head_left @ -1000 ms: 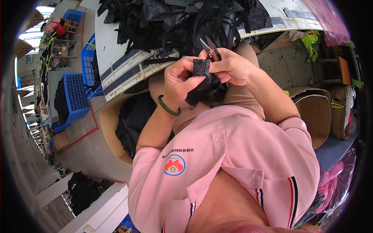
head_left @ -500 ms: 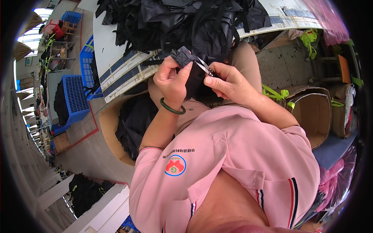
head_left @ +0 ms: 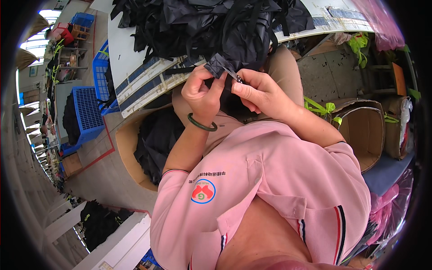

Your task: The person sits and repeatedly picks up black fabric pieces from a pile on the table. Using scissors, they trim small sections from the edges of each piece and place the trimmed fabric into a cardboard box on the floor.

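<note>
Between thumb and fingers, my left hand (head_left: pixel 202 91) pinches a small dark piece of stitched webbing strap (head_left: pixel 216 65), held up before the table edge. My right hand (head_left: pixel 257 90) is closed around small thread scissors (head_left: pixel 236 77). Their blades lie against the right side of the webbing, near my left thumb tip. Whether the blades are parted is hard to make out. Just beyond both hands, a large heap of black fabric pieces with straps (head_left: pixel 202 31) covers much of the table and hangs over its near edge.
The pale table (head_left: pixel 123 67) has a taped edge. A cardboard box of black fabric (head_left: pixel 128 148) stands at my left, with blue crates (head_left: pixel 87 114) beyond. At my right are an open cardboard box (head_left: pixel 360 135) and a yellow-green bag (head_left: pixel 357 47).
The webbing and my left hand have shifted slightly right. The scissor blades, earlier plainly visible beside the webbing, now sit closer against it, and the right hand has moved slightly left.
</note>
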Motion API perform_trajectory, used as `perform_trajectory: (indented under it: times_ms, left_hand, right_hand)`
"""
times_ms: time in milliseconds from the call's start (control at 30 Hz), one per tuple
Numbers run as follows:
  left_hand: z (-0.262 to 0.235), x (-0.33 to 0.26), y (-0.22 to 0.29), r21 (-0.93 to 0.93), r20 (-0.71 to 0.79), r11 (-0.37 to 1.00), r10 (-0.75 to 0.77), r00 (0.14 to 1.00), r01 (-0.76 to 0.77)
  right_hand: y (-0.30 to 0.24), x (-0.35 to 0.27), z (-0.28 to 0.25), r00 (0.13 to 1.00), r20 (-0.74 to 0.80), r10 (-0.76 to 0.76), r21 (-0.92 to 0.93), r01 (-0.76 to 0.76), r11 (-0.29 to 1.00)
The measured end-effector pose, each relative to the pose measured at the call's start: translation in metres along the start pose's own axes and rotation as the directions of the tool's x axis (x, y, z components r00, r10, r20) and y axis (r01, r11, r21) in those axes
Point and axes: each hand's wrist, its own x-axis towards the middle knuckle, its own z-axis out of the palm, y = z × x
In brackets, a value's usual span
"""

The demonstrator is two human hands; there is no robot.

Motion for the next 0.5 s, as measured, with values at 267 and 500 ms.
perform_trajectory:
  times_ms: [267, 500]
  left_hand:
    - [-0.0022, -0.0005, 0.0034, 0.222, 0.013, 0.971, 0.082, 0.997, -0.083]
    - [-0.0006, 0.0008, 0.004, 0.241, 0.015, 0.966, 0.094, 0.995, -0.095]
  right_hand:
    - [-0.0064, 0.0009, -0.0035, 0.997, 0.031, 0.073, 0.219, -0.078, 0.973]
    - [-0.0033, 0.0026, -0.0001, 0.999, -0.001, 0.054, 0.1, -0.054, 0.994]
